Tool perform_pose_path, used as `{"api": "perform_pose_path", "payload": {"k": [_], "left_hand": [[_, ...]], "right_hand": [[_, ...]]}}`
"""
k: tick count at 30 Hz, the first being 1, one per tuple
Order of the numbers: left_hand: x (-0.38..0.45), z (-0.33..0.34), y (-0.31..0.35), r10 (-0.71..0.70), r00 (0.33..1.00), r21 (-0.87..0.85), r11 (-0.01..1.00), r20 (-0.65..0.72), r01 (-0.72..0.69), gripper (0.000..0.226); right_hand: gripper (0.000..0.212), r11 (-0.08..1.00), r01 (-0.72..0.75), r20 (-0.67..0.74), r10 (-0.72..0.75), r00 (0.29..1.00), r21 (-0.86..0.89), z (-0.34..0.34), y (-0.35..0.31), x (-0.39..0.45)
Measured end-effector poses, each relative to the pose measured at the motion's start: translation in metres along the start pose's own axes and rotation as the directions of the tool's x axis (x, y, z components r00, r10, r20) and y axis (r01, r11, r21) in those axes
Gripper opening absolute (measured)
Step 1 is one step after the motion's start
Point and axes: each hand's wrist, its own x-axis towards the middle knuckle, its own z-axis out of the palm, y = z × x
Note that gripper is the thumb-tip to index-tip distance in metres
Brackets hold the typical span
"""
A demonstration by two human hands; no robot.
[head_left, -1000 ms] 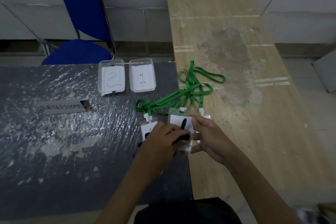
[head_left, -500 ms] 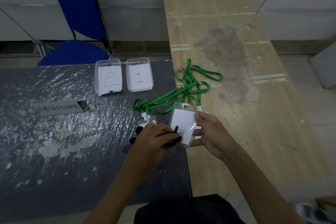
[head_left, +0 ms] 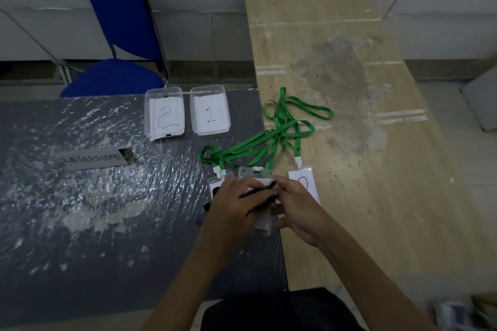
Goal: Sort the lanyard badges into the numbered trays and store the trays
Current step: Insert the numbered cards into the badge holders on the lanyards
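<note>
Green lanyards (head_left: 279, 140), clear trays (head_left: 209, 110) w/ white cards, blue chair (head_left: 115, 21), grey table (head_left: 80, 196).

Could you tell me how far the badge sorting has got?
Done: nothing sorted yet; tray 2 and tray 1 hold only their number cards. In hand: the left hand holds a black marker over a badge the right hand grips. Left: all badges on the green lanyards, then storing the trays.

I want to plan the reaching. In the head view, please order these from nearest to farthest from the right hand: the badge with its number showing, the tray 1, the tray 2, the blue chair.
1. Badge: beside the right hand, on the wooden table.
2. Tray 1: up-left, on the grey table.
3. Tray 2: left of tray 1.
4. Blue chair: behind the trays.
</note>
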Motion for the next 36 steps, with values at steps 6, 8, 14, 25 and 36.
{"api": "perform_pose_path", "payload": {"k": [6, 8, 14, 25, 36], "left_hand": [[0.02, 0.005, -0.023, -0.309, 0.947, 0.056, 0.948, -0.086, 0.314, 0.021], [0.023, 0.006, -0.031, -0.441, 0.898, 0.05, 0.897, 0.007, 0.44, 0.021], [0.005, -0.009, -0.018, -0.588, 0.806, -0.022, 0.807, 0.065, 0.59, 0.026], [-0.013, -0.01, 0.002, -0.671, 0.653, -0.277, 0.592, 0.351, 0.757, 0.019], [-0.027, -0.017, -0.038, -0.638, 0.726, -0.155, 0.714, 0.258, 0.683, 0.024]], "right_hand": [[0.031, 1.0, -0.013, 0.013, 0.013, 1.0, 0.016, 0.003, 0.006, 0.0], [0.031, 1.0, -0.003, 0.018, 0.003, 1.0, -0.023, 0.004, 0.011, 0.001], [0.03, 0.996, 0.023, -0.108, -0.032, 0.994, -0.081, 0.005, 0.018, 0.01], [0.037, 1.0, -0.005, -0.086, 0.007, 0.996, 0.025, 0.028, 0.026, 0.018], [0.024, 0.95, 0.085, -0.13, -0.13, 0.983, -0.302, 0.039, 0.032, 0.056]]}}
